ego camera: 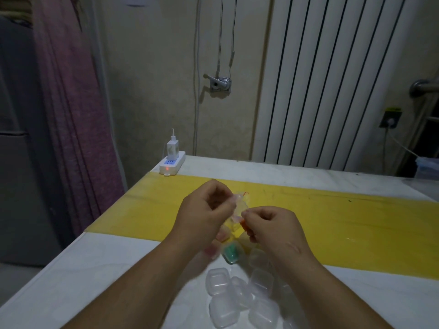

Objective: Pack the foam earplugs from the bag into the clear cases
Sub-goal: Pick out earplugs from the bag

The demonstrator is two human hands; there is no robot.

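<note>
A small clear plastic bag (237, 210) hangs above the table between both hands. My left hand (204, 210) pinches its upper edge, fingers curled. At the bag's lower side my right hand (270, 226) pinches an orange earplug (244, 225). Below the hands lies a clear case (231, 252) with green earplugs inside. Several empty clear cases (217, 280) lie in a loose pile on the white table near me, partly hidden by my right forearm.
The table (71, 281) is white with a yellow band (356, 229) across its middle. A white power strip (172, 163) with a plugged-in charger sits at the far left corner. A radiator and wall stand behind; a purple curtain hangs at the left.
</note>
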